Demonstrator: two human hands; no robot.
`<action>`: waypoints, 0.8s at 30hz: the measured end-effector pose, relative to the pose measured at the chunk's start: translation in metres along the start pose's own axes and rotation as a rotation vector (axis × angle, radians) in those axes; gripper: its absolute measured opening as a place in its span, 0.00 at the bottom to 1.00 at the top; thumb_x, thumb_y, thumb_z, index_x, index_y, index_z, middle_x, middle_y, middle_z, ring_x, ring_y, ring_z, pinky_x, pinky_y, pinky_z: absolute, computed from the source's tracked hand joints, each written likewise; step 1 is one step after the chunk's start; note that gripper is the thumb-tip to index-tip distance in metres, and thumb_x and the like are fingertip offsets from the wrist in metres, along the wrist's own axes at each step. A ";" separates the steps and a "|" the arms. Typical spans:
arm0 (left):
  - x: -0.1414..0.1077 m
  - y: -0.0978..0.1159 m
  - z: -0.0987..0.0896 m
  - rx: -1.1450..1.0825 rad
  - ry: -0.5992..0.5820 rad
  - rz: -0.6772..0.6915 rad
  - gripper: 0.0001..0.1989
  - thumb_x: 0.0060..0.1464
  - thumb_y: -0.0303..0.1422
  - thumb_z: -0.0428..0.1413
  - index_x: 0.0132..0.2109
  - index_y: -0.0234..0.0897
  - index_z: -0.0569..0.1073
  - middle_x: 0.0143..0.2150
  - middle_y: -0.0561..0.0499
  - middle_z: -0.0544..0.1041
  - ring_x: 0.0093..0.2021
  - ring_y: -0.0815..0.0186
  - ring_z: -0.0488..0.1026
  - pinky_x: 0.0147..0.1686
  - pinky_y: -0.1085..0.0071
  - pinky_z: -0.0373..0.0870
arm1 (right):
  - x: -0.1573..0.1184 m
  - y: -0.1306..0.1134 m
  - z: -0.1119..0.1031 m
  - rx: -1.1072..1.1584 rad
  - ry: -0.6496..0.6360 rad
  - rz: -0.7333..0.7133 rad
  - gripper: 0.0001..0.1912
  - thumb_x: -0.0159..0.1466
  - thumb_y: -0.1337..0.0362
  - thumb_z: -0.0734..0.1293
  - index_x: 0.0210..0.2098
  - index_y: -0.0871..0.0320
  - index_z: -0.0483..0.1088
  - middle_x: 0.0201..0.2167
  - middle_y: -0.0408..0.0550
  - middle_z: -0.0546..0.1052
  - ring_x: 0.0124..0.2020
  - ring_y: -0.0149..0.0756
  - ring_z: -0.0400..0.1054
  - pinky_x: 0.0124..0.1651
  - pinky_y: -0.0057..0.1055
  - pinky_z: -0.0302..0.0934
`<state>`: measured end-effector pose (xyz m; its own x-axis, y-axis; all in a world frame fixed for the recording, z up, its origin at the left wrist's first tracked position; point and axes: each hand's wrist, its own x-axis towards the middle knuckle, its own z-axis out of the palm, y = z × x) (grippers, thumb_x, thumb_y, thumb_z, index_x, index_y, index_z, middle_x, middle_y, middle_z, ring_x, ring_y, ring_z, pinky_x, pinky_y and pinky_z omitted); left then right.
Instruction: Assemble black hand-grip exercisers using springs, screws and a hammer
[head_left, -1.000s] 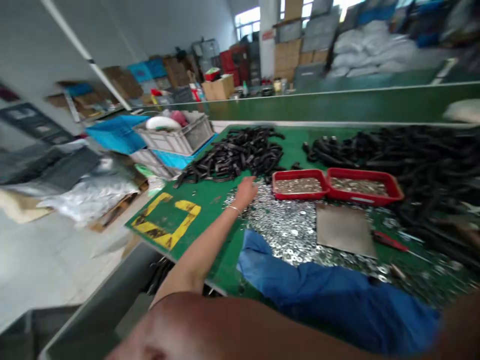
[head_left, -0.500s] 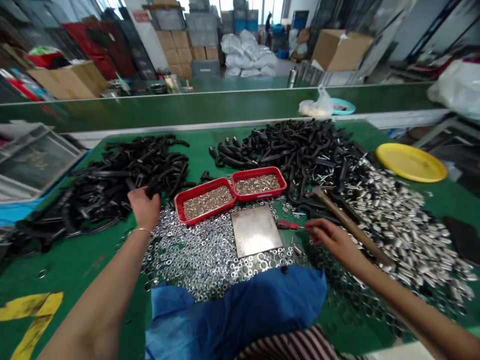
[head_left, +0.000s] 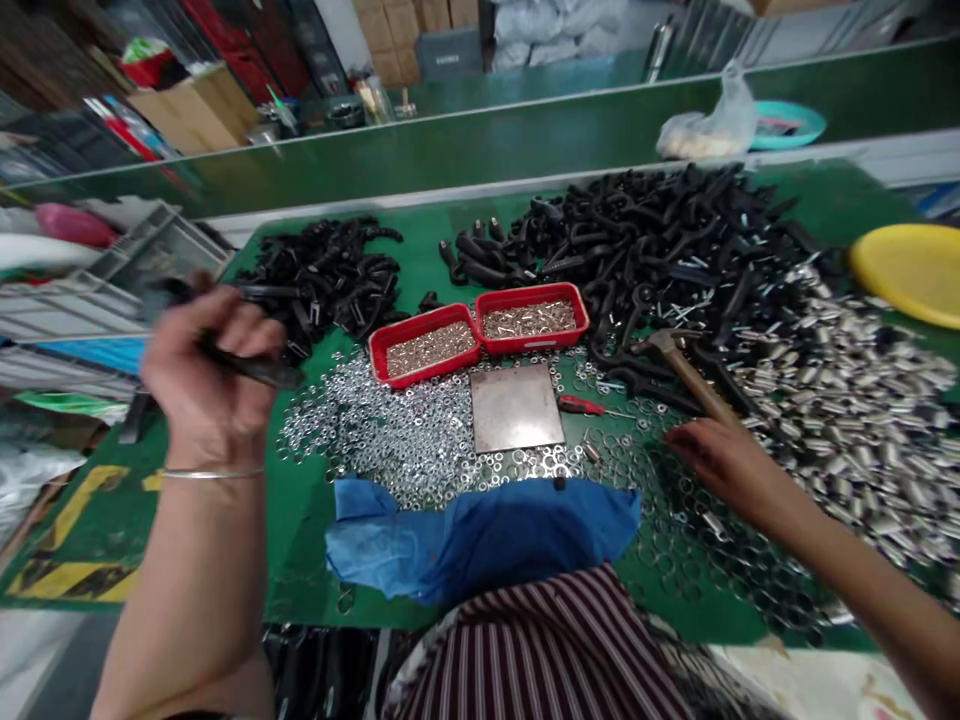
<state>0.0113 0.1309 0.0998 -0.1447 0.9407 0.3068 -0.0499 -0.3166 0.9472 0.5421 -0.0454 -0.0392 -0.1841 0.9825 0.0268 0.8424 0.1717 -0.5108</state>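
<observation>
My left hand is raised at the left, its fingers closed round a long black plastic handle-like part; motion blurs it. Beyond it lies a heap of similar black parts. My right hand is low over scattered metal rings, partly covering the wooden handle of a hammer. Its fingers point left, dark and blurred, so I cannot tell whether they grip anything. A red-handled screwdriver lies left of that hand, beside a square metal plate.
Two red trays of small metal pieces stand behind the plate. Loose washers spread at its left. Black handles and metal sleeves are heaped at the right. A yellow plate and blue cloth also lie there.
My left hand has come up and back from the left heap with a black part in it. My right hand has shifted right, over the hammer's handle. The view has tilted downward.
</observation>
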 end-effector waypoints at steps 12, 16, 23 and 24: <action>-0.135 -0.087 0.058 1.306 -1.014 0.027 0.16 0.56 0.20 0.51 0.47 0.40 0.76 0.48 0.44 0.75 0.46 0.57 0.74 0.47 0.64 0.69 | -0.010 -0.061 0.053 -0.120 0.106 0.062 0.19 0.72 0.64 0.54 0.56 0.57 0.70 0.54 0.62 0.70 0.55 0.53 0.67 0.54 0.49 0.66; -0.141 -0.096 0.058 1.459 -0.946 0.033 0.13 0.59 0.21 0.48 0.45 0.37 0.74 0.45 0.42 0.74 0.44 0.55 0.74 0.44 0.63 0.69 | -0.016 -0.011 0.019 -0.478 0.131 0.233 0.19 0.71 0.63 0.54 0.51 0.62 0.71 0.48 0.68 0.71 0.50 0.59 0.67 0.47 0.51 0.66; -0.099 -0.109 0.051 1.304 -0.733 -0.104 0.07 0.57 0.28 0.55 0.43 0.37 0.74 0.43 0.44 0.79 0.44 0.53 0.77 0.44 0.64 0.70 | 0.025 -0.001 0.004 -0.596 -0.039 0.268 0.11 0.69 0.59 0.59 0.42 0.57 0.70 0.45 0.61 0.74 0.45 0.53 0.71 0.34 0.40 0.65; -0.093 -0.108 0.048 1.267 -0.676 -0.136 0.08 0.56 0.29 0.56 0.44 0.37 0.74 0.40 0.45 0.80 0.43 0.53 0.78 0.43 0.64 0.71 | 0.032 0.001 0.003 -0.572 -0.037 0.276 0.10 0.68 0.59 0.61 0.42 0.57 0.71 0.45 0.61 0.75 0.46 0.52 0.72 0.34 0.40 0.65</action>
<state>0.0778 0.0833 -0.0262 0.2949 0.9442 -0.1465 0.9214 -0.2404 0.3053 0.5355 -0.0136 -0.0412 0.0697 0.9947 -0.0754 0.9968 -0.0664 0.0456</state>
